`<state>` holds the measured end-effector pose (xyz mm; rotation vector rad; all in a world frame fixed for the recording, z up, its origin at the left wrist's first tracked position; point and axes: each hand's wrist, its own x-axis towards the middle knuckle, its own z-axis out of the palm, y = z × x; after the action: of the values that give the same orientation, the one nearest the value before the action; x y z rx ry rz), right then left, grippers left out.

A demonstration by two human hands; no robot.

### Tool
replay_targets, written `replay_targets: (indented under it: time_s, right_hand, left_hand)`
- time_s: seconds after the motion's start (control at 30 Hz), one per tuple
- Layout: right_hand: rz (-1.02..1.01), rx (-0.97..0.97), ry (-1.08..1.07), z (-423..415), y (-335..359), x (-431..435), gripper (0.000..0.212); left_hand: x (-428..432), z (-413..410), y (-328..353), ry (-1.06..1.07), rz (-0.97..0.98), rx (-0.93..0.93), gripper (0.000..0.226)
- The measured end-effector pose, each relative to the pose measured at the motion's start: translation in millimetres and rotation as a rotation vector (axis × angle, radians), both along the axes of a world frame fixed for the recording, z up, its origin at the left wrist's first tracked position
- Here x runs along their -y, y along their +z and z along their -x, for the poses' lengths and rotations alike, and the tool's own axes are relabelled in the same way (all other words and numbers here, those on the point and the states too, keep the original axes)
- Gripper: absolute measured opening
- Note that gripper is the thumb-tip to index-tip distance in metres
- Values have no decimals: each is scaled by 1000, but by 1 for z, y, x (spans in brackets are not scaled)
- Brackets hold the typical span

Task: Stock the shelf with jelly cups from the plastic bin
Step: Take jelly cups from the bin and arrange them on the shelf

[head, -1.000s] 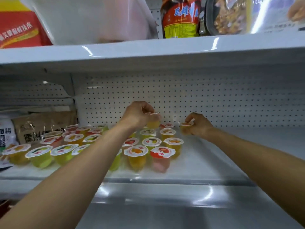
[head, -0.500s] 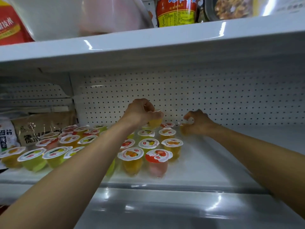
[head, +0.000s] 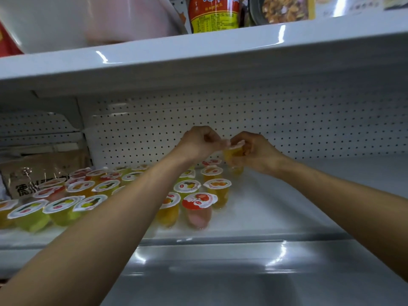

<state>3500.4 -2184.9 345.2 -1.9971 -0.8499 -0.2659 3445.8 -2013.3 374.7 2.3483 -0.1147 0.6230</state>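
Small yellow jelly cup with a white foil lid [head: 234, 153] is held up between both hands, near the white perforated back panel [head: 298, 129] and above the white metal shelf [head: 276, 208]. The right hand [head: 259, 154] curls its fingers round the cup, and the left hand [head: 198, 144] pinches the lid edge. Many other lidded jelly cups [head: 199, 202] stand in rows on the shelf, to the left.

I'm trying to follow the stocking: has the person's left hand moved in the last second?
Yes. Against the white pegboard back wall, the left hand has shifted right, meeting the right hand at the small yellow jelly cup.
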Motion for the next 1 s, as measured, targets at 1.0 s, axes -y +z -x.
replay_targets:
  time_s: [1.0]
  right_hand:
    - [414,328,-388,60,-11,3,38]
  left_hand:
    - [-25,61,-21,154,-418,90,25]
